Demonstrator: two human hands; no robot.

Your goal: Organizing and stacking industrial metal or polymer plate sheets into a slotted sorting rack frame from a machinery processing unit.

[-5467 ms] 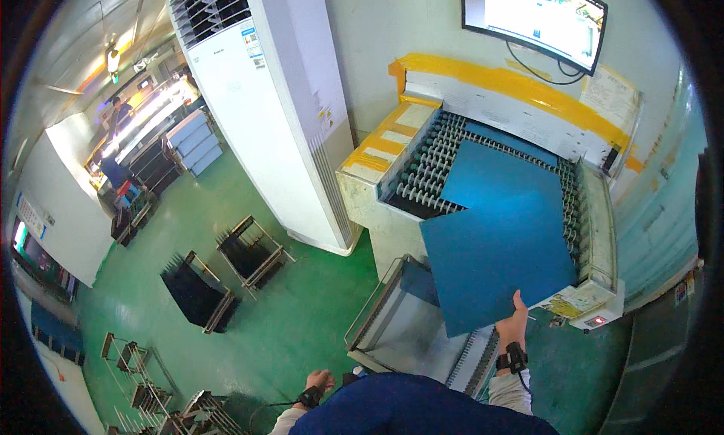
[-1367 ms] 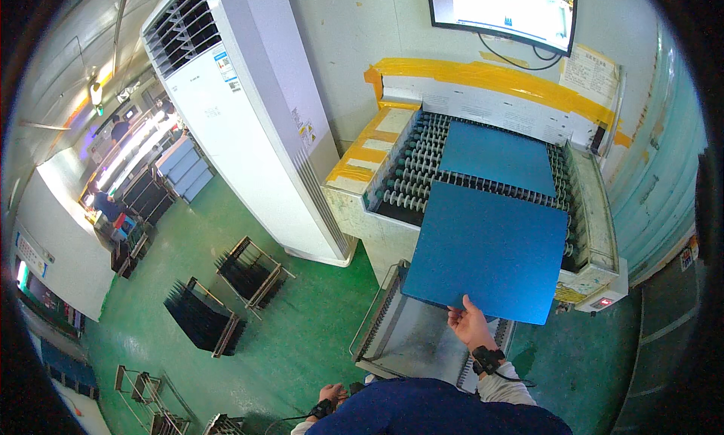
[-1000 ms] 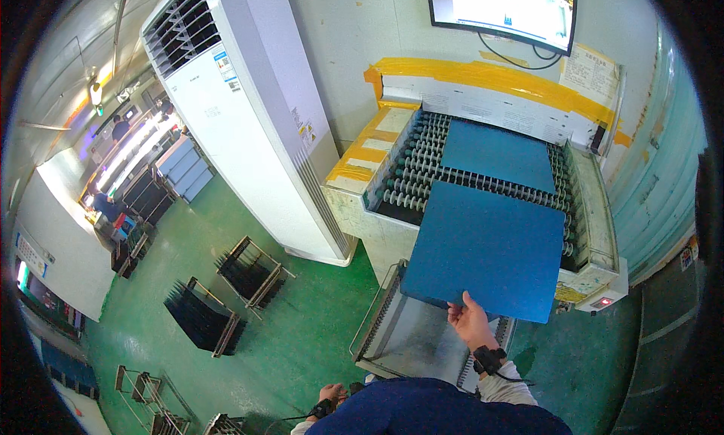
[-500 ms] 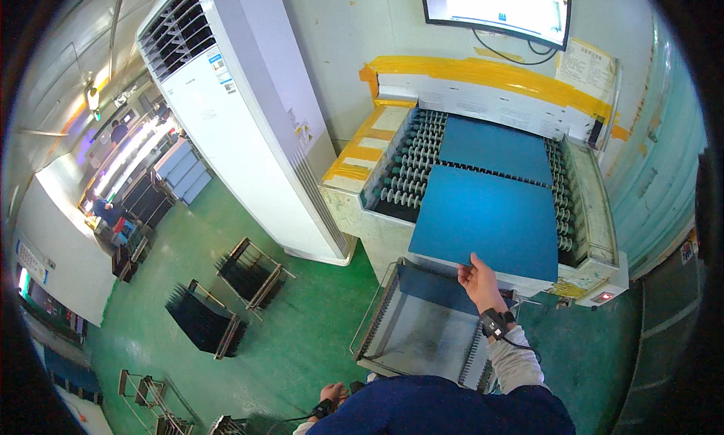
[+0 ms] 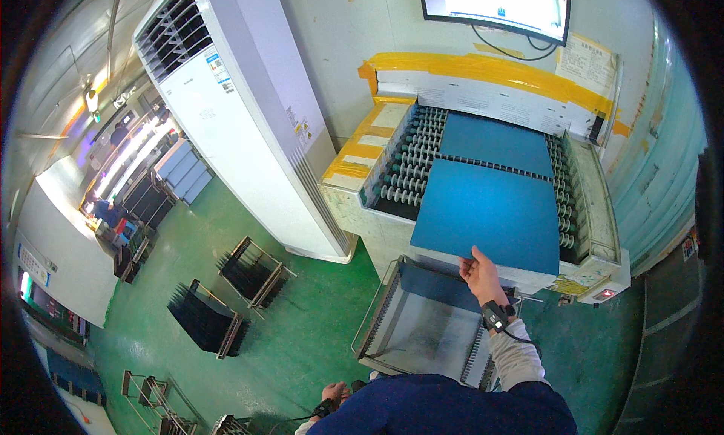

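Note:
My right hand (image 5: 483, 279) is at the front edge of a flat blue panel (image 5: 486, 212), a digit above the edge and bent fingers below it. The panel lies on a roller conveyor (image 5: 411, 163). A second blue panel (image 5: 496, 142) lies behind it, further into the machine. Below my right hand stands a tilted slotted rack (image 5: 422, 329) with toothed sides, a dark blue panel (image 5: 437, 284) standing at its far end. My left hand (image 5: 333, 393) hangs low beside my body with its fingers curled. Whether it holds anything is hidden.
A tall white air conditioner (image 5: 241, 133) stands left of the machine. On the green floor are two racks of dark panels (image 5: 202, 318) (image 5: 253, 273) and a metal frame rack (image 5: 154, 397). A screen (image 5: 498, 5) hangs above. A person (image 5: 105, 209) is at the far left.
The whole view has shifted slightly. My right hand stays at the panel's front edge, with its fingers a little higher in the picture. The left hand has hardly moved.

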